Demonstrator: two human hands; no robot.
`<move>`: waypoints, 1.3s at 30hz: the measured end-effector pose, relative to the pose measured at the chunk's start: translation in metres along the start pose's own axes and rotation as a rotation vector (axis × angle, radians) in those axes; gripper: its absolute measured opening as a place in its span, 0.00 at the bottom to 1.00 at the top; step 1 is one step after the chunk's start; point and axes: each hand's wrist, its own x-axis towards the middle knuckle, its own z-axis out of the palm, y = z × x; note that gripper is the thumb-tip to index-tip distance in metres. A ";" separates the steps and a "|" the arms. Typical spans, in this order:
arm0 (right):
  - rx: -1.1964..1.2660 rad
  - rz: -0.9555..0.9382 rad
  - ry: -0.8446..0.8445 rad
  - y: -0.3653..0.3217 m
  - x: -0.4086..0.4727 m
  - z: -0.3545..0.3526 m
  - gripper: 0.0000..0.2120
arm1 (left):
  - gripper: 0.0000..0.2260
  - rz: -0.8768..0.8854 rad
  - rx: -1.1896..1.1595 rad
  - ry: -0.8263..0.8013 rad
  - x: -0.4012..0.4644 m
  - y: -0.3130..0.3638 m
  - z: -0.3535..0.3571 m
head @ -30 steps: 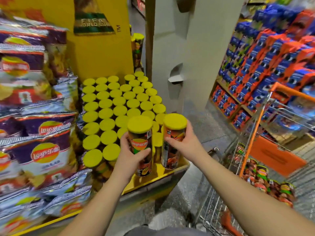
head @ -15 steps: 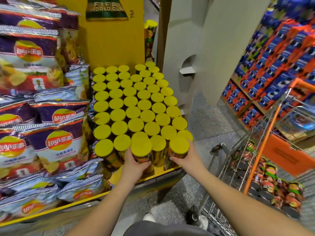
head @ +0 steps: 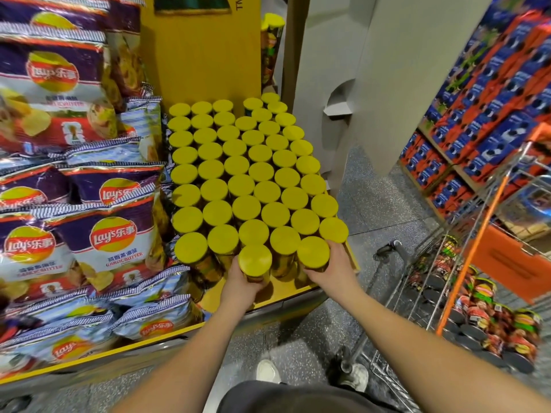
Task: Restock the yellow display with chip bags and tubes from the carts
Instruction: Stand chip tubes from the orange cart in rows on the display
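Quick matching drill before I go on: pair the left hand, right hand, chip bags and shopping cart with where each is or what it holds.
Things:
1. left hand
2. right hand
3. chip bags
4. shopping cart

Places or states:
A. stacked on the display, left of the tubes
B. grips the front tube nearer the bags
C. stands in the aisle on the right with tubes inside
D. grips the front tube nearer the display's right edge

Pairs: 1-B, 2-D, 3-A, 4-C

Our forearms (head: 190, 350) are bare, no sleeves showing; below the hands, dark shorts (head: 298, 397) and light-coloured shoes (head: 268, 371).
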 end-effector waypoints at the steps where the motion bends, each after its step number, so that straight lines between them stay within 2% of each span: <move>1: -0.031 0.002 -0.018 -0.001 -0.001 0.001 0.43 | 0.40 -0.017 0.007 -0.010 0.003 -0.001 0.001; 8: -0.132 0.003 -0.026 -0.006 0.002 0.006 0.45 | 0.44 -0.073 0.112 -0.127 0.019 -0.009 0.001; 17: -0.042 0.024 0.081 -0.001 -0.001 0.008 0.37 | 0.35 -0.062 0.171 -0.110 0.014 -0.006 0.005; 22: -0.070 -0.007 0.079 0.003 -0.001 0.007 0.37 | 0.34 -0.128 0.254 -0.183 0.007 0.004 -0.001; 25: -0.109 -0.016 0.063 0.007 -0.001 0.004 0.40 | 0.26 -0.137 0.314 -0.130 -0.002 0.020 -0.010; 28: -0.149 -0.041 0.027 0.013 -0.003 -0.003 0.42 | 0.20 -0.135 0.192 0.008 -0.016 0.045 -0.021; 33: -0.136 -0.110 -0.038 0.021 0.001 -0.031 0.42 | 0.17 0.064 0.009 0.242 -0.027 0.107 -0.032; 39: -0.069 -0.220 -0.157 0.017 0.016 -0.078 0.37 | 0.14 0.434 -0.009 0.260 -0.021 0.221 0.014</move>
